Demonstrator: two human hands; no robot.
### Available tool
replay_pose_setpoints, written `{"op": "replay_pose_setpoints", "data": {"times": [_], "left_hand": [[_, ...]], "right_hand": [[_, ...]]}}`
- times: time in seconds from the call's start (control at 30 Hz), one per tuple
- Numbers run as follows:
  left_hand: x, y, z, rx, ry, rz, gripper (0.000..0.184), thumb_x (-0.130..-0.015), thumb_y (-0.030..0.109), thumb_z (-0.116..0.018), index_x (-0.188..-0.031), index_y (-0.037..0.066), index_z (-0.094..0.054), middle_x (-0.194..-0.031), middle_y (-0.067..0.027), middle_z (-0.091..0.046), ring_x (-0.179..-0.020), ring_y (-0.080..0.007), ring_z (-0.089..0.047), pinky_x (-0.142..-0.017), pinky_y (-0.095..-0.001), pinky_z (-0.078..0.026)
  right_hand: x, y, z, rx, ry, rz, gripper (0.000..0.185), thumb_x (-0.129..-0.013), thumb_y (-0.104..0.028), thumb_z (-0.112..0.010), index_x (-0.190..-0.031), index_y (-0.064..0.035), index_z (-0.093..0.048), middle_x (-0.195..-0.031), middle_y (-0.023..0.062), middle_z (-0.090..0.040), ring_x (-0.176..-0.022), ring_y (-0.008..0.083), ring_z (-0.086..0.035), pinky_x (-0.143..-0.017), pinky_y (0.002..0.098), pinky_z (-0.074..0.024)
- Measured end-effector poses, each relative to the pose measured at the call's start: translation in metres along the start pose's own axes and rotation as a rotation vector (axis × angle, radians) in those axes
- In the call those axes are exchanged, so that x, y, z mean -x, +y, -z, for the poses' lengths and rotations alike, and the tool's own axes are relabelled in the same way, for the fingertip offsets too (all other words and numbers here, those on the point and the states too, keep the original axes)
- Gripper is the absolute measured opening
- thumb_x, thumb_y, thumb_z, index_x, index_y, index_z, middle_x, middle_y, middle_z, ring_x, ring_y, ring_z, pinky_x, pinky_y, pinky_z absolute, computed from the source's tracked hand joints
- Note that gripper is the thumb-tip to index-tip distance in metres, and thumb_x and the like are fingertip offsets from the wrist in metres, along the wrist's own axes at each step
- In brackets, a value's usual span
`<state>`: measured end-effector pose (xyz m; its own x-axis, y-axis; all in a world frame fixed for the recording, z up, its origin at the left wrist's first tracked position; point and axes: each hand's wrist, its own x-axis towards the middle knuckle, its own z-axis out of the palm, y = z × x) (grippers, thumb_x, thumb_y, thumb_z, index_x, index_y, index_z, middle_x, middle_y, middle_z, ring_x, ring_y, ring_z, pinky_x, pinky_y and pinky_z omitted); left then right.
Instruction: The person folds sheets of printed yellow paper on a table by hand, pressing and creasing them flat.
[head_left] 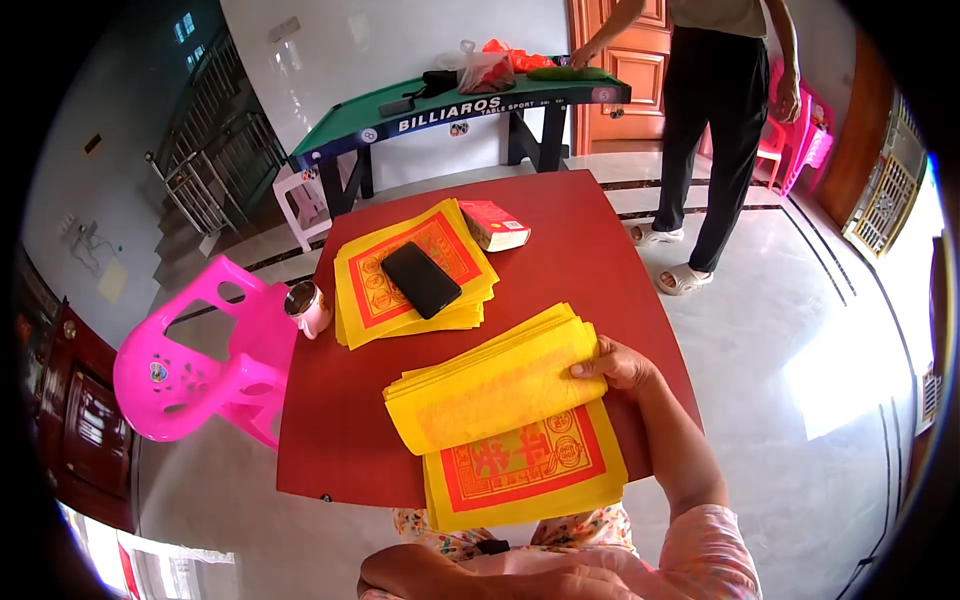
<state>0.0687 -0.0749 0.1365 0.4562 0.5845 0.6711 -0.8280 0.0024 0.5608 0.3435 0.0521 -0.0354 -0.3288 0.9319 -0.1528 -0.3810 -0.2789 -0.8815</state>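
My right hand pinches the right edge of a folded-over bundle of yellow sheets, thumb on top. Beneath it lies a stack of yellow paper with red and gold print, overhanging the table's near edge. At the bottom, my left forearm rests across my lap; what its fingers do cannot be made out. A second printed stack lies at the back left with a black phone on it. Beside that stack is a small red and cream box.
The red table has a pink cup at its left edge. A pink chair is at the left. Behind are a billiards table with bags on it and a standing person touching something green.
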Motion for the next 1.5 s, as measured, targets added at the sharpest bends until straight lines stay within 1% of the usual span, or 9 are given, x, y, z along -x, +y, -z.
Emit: {"op": "replay_pose_setpoints", "data": {"times": [0.1, 0.43, 0.7, 0.87, 0.97, 1.1, 1.2, 1.37, 1.5], "left_hand": [[0.0, -0.011, 0.021, -0.208, -0.252, -0.129, 0.037, -0.093, 0.037, -0.053, -0.125, 0.02, -0.056, -0.112, -0.0203, -0.058, -0.1, -0.0393, -0.057, -0.081, -0.0555, -0.047], [-0.001, -0.019, 0.039, -0.211, -0.427, -0.403, 0.033, -0.088, 0.03, -0.061, -0.117, 0.015, -0.061, -0.118, -0.0102, -0.057, -0.111, -0.0373, -0.051, -0.087, -0.0599, -0.042], [0.001, -0.004, 0.057, -0.457, -0.339, 0.011, 0.022, -0.082, 0.015, -0.066, -0.1, 0.003, -0.062, -0.098, -0.0143, -0.062, -0.089, -0.0309, -0.06, -0.073, -0.0446, -0.049], [0.047, -0.019, 0.116, -1.192, -0.19, 0.393, 0.018, -0.081, 0.012, -0.068, -0.092, -0.001, -0.062, -0.095, -0.0176, -0.062, -0.081, -0.032, -0.062, -0.067, -0.0403, -0.051], [0.064, -0.022, 0.137, -1.39, -0.082, 0.347, 0.01, -0.079, 0.004, -0.066, -0.076, -0.002, -0.059, -0.068, -0.0136, -0.061, -0.062, -0.0253, -0.06, -0.055, -0.0335, -0.047], [0.083, -0.023, 0.146, -1.452, 0.05, 0.345, 0.016, -0.08, 0.008, -0.068, -0.073, -0.001, -0.056, -0.065, -0.0131, -0.058, -0.057, -0.0267, -0.057, -0.052, -0.0338, -0.044], [0.088, -0.026, 0.155, -1.476, -0.035, 0.387, 0.019, -0.08, 0.012, -0.069, -0.073, 0.0, -0.057, -0.062, -0.0125, -0.056, -0.056, -0.0273, -0.056, -0.051, -0.0337, -0.044], [0.077, -0.033, 0.153, -1.604, -0.293, 0.413, 0.026, -0.075, 0.023, -0.074, -0.083, 0.001, -0.064, -0.089, -0.0103, -0.059, -0.088, -0.0293, -0.056, -0.075, -0.0398, -0.048], [0.076, -0.042, 0.151, -1.667, -0.425, 0.403, 0.029, -0.075, 0.026, -0.074, -0.088, 0.002, -0.066, -0.092, -0.0105, -0.059, -0.091, -0.0296, -0.055, -0.078, -0.0403, -0.046]], "right_hand": [[-0.001, 0.003, -0.001, 0.038, 0.008, 0.026, 0.048, -0.08, -0.006, -0.067, -0.125, 0.0002, -0.051, -0.119, 0.0112, -0.06, -0.111, 0.0215, -0.057, -0.098, 0.0334, -0.0423], [0.0, 0.002, 0.002, 0.023, 0.009, 0.008, 0.048, -0.079, -0.005, -0.067, -0.124, 0.0004, -0.052, -0.119, 0.0112, -0.06, -0.11, 0.0213, -0.057, -0.097, 0.0329, -0.0427], [0.001, -0.003, -0.002, 0.048, -0.017, 0.015, 0.046, -0.08, -0.008, -0.068, -0.123, 0.0007, -0.053, -0.117, 0.0108, -0.061, -0.107, 0.0205, -0.058, -0.095, 0.0325, -0.044], [0.001, -0.001, -0.001, 0.07, -0.008, 0.014, 0.043, -0.081, -0.011, -0.068, -0.12, 0.0011, -0.055, -0.114, 0.0102, -0.063, -0.104, 0.02, -0.06, -0.094, 0.0321, -0.0447], [0.0, -0.002, -0.001, 0.083, -0.011, -0.009, 0.041, -0.082, -0.013, -0.068, -0.119, 0.0016, -0.056, -0.113, 0.0101, -0.064, -0.102, 0.0197, -0.061, -0.093, 0.0319, -0.0453], [0.003, -0.006, -0.006, 0.063, -0.011, -0.018, 0.039, -0.083, -0.015, -0.068, -0.116, 0.0021, -0.058, -0.111, 0.0101, -0.065, -0.1, 0.0193, -0.062, -0.091, 0.0319, -0.0462], [0.004, -0.006, -0.005, 0.105, 0.013, -0.027, 0.04, -0.083, -0.017, -0.068, -0.116, 0.0023, -0.058, -0.111, 0.0099, -0.065, -0.1, 0.0193, -0.062, -0.091, 0.032, -0.0464], [0.003, -0.004, -0.004, 0.177, 0.019, -0.032, 0.043, -0.085, -0.019, -0.067, -0.12, 0.0019, -0.055, -0.112, 0.0088, -0.064, -0.103, 0.0185, -0.06, -0.093, 0.0313, -0.0445], [-0.001, -0.001, -0.005, 0.243, 0.04, 0.091, 0.05, -0.085, -0.018, -0.066, -0.127, 0.0009, -0.048, -0.115, 0.0085, -0.061, -0.106, 0.0191, -0.058, -0.094, 0.0311, -0.0434]]}}
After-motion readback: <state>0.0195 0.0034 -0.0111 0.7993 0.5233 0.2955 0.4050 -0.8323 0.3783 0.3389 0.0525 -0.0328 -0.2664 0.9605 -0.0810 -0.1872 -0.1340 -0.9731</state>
